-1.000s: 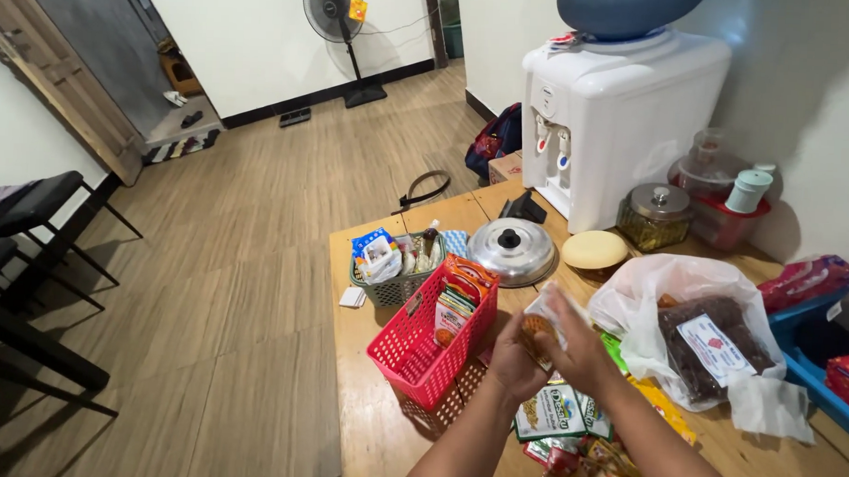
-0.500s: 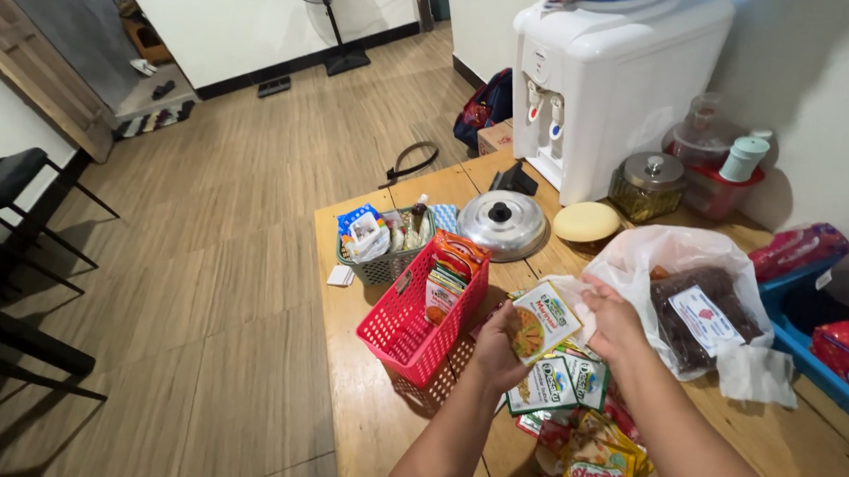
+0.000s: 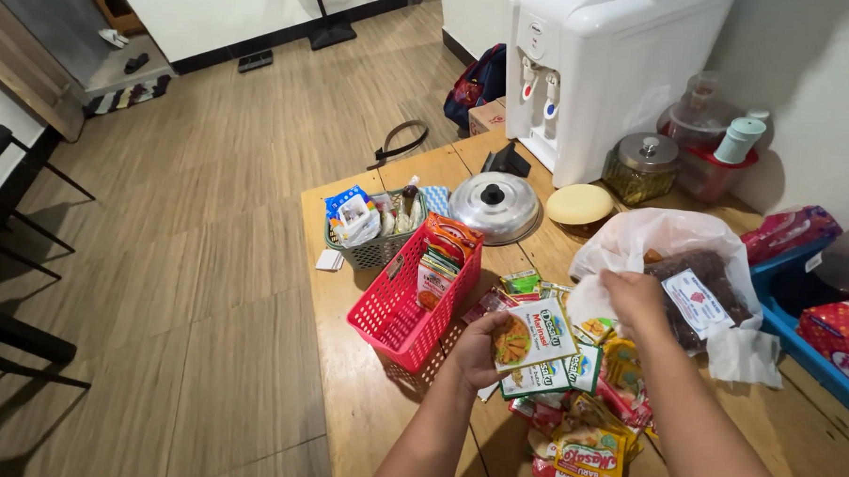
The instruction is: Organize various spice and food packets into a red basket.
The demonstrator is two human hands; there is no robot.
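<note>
Left hand (image 3: 477,348): gripping seasoning sachet (image 3: 534,333), face up beside red basket (image 3: 413,304).
Right hand (image 3: 634,298): pinching white plastic bag (image 3: 664,242), steadying it on counter (image 3: 362,424).

The left hand (image 3: 477,351) holds a seasoning sachet (image 3: 535,335) beside the red basket (image 3: 405,311); the right hand (image 3: 635,300) touches the white plastic bag (image 3: 650,239); more sachets (image 3: 582,432) lie scattered on the table (image 3: 362,424).
</note>
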